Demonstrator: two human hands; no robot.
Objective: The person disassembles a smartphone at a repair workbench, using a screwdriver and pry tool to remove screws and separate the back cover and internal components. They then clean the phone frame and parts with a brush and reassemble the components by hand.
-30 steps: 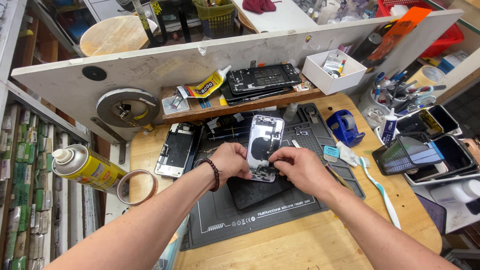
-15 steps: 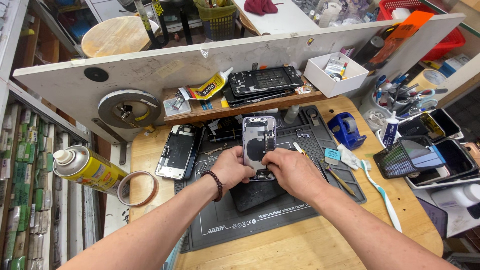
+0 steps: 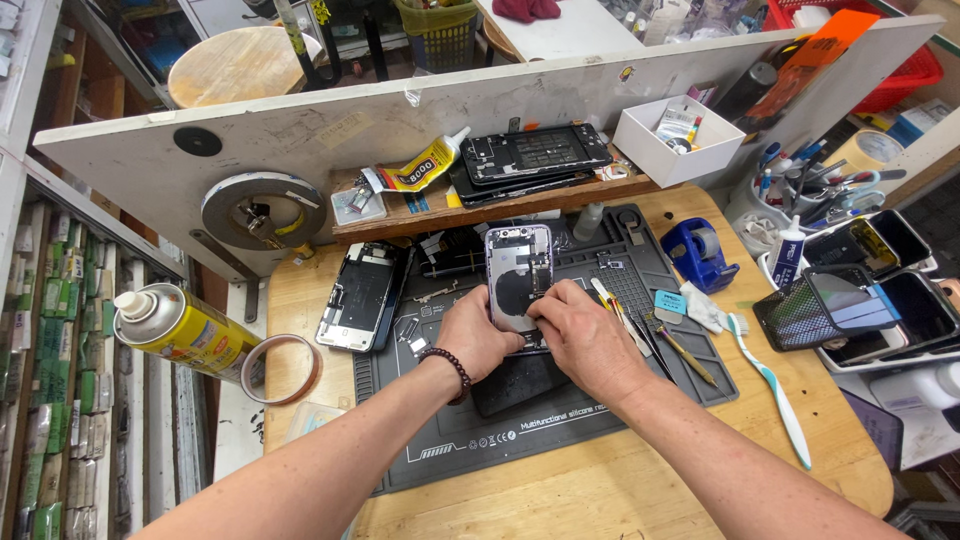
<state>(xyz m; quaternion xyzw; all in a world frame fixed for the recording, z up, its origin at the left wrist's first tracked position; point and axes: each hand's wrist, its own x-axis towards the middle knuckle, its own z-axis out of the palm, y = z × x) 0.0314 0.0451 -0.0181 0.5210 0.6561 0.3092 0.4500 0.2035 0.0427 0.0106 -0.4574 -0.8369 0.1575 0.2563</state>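
Observation:
An opened phone housing (image 3: 517,270), silvery with its inner parts showing, stands propped up over the dark repair mat (image 3: 560,420). My left hand (image 3: 478,333) grips its lower left edge; a bead bracelet is on that wrist. My right hand (image 3: 585,330) holds the lower right edge, fingers pressed on the inside near the bottom. Both hands rest on a dark pad on the mat. Whatever lies under my fingers is hidden.
Another opened phone (image 3: 360,296) lies left of the mat. A yellow spray can (image 3: 180,328) and a tape ring (image 3: 282,370) sit far left. Tweezers (image 3: 670,345), a toothbrush (image 3: 775,395) and a blue tape dispenser (image 3: 700,252) lie right. A shelf holds a glue tube (image 3: 420,170) and stacked phone parts (image 3: 535,158).
The phone housing and both hands have shifted slightly away from me and lower onto the mat. My right fingers now press nearer the housing's bottom edge.

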